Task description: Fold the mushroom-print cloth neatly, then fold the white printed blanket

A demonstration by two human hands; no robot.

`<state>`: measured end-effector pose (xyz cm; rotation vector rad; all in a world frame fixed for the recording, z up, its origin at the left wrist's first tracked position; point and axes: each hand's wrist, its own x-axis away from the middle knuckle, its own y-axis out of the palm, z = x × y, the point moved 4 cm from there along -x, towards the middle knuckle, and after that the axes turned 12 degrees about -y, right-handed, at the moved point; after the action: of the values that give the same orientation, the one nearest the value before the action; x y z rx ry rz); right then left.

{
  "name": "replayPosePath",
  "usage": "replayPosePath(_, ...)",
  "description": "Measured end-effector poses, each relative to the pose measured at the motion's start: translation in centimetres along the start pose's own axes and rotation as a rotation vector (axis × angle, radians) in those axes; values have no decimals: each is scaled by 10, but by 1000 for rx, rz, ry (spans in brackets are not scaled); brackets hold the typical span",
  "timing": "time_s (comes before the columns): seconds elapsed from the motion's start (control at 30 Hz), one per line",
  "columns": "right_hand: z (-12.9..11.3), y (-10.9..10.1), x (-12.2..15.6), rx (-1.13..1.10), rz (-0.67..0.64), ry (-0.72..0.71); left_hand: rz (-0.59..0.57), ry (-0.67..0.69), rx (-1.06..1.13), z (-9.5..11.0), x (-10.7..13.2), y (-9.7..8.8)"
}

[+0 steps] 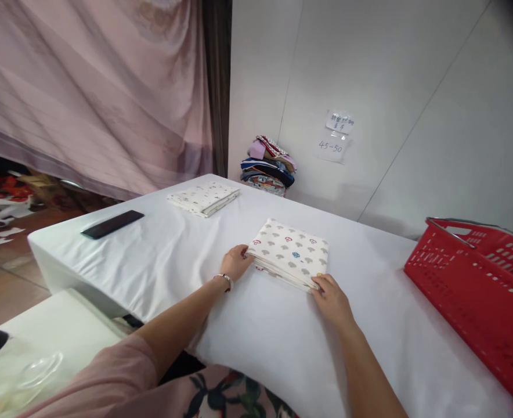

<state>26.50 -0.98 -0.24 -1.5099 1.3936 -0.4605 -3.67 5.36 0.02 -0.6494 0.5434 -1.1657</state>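
A folded white cloth printed with grey, red and blue mushroom shapes lies flat on the white-covered table. Its near left corner is pinched by my left hand, which has a bracelet at the wrist. At the near right corner, my right hand grips the same cloth between thumb and fingers. Several layers show along the cloth's front edge. Farther back and to the left rests a second folded white cloth with small dark prints, apart from both hands.
A black phone-like slab lies at the table's left. On the right stands a red plastic basket with a metal handle. A stack of folded fabrics sits behind the table, by the wall with paper signs. A pink curtain hangs at left.
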Motion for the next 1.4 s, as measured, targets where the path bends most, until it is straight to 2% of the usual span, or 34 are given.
replayPosePath(0.27, -3, 0, 0, 30, -25, 4, 21, -99, 34, -2, -3, 4)
replayPosePath(0.57, 0, -1, 2, -24, -22, 43, 18, -128, -13, -4, -1, 1)
replayPosePath(0.87, 6, 2, 1, -93, -4, 17, 44, -42, -28, 0, 1, 0)
replayPosePath(1.03, 8, 2, 1, -137, 49, -5, 73, 209, -64, 10, 6, 1)
replayPosePath(1.1, 8, 2, 1, -155, 71, -7, 44, 246, -101, 11, 7, 3)
replayPosePath(1.23, 8, 5, 2, -165, 113, -28, 8, 183, -103, 7, 6, 1)
replayPosePath(1.4, 3, 10, 6, -107, 156, -50, -55, 67, 26, 10, -2, -8)
